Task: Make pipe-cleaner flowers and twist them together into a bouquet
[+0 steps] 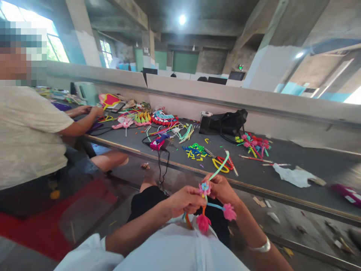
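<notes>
L hand [184, 201]: gripping pink-blue flower [205, 188], btwn both hands' fingertips. R hand [222, 189]: fingers closed on pale green strip [222, 165], at flower's R edge. Blw L fingers: red flower [203, 223]. Beyond fingertips, on table [293, 155]: scissors [216, 157].

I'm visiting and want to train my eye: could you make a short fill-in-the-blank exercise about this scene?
Between the left hand and right hand, a pink flower has a ____ centre.
A silver bracelet circles the person's ____ wrist.
The red heart-shaped piece has a ____ border.

Missing words: blue; right; yellow.
</notes>
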A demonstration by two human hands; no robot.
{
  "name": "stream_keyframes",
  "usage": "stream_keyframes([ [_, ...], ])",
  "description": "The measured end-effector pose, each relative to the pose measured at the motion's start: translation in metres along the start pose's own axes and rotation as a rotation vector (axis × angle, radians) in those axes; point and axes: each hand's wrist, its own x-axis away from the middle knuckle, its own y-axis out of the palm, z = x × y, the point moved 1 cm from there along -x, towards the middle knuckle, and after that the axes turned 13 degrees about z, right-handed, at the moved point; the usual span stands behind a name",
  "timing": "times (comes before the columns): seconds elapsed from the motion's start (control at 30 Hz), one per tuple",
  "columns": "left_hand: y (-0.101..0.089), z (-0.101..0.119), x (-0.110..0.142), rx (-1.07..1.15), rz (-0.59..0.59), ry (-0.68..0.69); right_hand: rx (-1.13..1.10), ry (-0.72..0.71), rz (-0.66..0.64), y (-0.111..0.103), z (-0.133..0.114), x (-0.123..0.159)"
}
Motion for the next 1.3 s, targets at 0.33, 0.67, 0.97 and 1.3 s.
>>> stream_keyframes([
  [0.33,-0.002,-0.005,-0.015,0.119,0.342,0.092,0.324,-0.246,0.143,0.007,-0.055,0.021],
  [0.67,-0.003,-0.006,-0.015,0.203,0.304,0.136,0.422,-0.392,0.33,0.016,-0.051,0.046],
  [0.97,-0.006,0.0,-0.014,0.337,0.277,0.088,0.561,-0.421,0.12,0.015,-0.048,0.061],
  [1.3,-0.001,0.004,-0.01,0.401,0.103,0.071,0.245,-0.062,0.216,0.005,-0.004,0.055],
])
